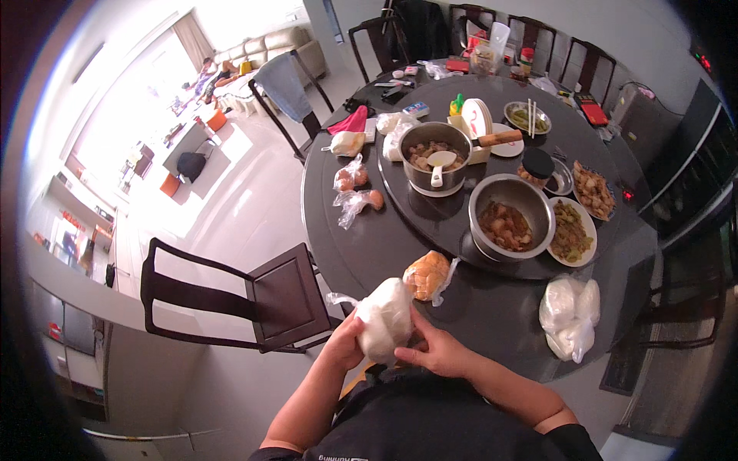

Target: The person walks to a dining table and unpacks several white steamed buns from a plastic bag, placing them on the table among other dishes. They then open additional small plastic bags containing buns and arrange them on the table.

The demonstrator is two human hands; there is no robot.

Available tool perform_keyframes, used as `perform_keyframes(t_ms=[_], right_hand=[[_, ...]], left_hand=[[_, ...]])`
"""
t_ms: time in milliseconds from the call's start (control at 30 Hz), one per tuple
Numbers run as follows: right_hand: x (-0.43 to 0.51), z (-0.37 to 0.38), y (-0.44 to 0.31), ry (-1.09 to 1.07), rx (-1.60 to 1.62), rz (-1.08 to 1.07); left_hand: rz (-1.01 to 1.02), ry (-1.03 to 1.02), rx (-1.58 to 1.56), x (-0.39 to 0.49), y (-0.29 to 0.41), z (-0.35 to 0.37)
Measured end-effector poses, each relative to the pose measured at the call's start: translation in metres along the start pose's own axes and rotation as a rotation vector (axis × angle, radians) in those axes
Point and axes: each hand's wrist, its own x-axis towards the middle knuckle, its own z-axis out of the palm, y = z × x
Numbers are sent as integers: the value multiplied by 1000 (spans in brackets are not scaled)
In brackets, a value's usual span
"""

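My left hand (345, 340) and my right hand (432, 348) hold a plastic bag of white, rounded food (385, 320) between them, above the near edge of the round table. The bag's twisted end sticks out to the left. Just beyond it, a bag of orange-brown bread (428, 275) lies on the table. To the right rests another clear bag with white, rounded pieces (569, 314). Two small bags of brown eggs (351, 175) and a bag with a pale item (347, 143) lie along the left side.
The turntable (421, 213) carries a pot with a wooden handle (435, 152), a steel bowl of cooked food (510, 219), a plate of green food (571, 230) and a jar (536, 167). A dark wooden chair (288, 297) stands at the left. People are on the far sofa (271, 49).
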Motion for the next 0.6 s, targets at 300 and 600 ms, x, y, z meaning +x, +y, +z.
perform_keyframes(t_ms=[300, 600], right_hand=[[68, -23, -48, -57, -177, 17], [297, -103, -127, 829, -1413, -213]], left_hand=[[-81, -134, -760, 0, 8, -72], [-352, 87, -432, 64, 115, -213]])
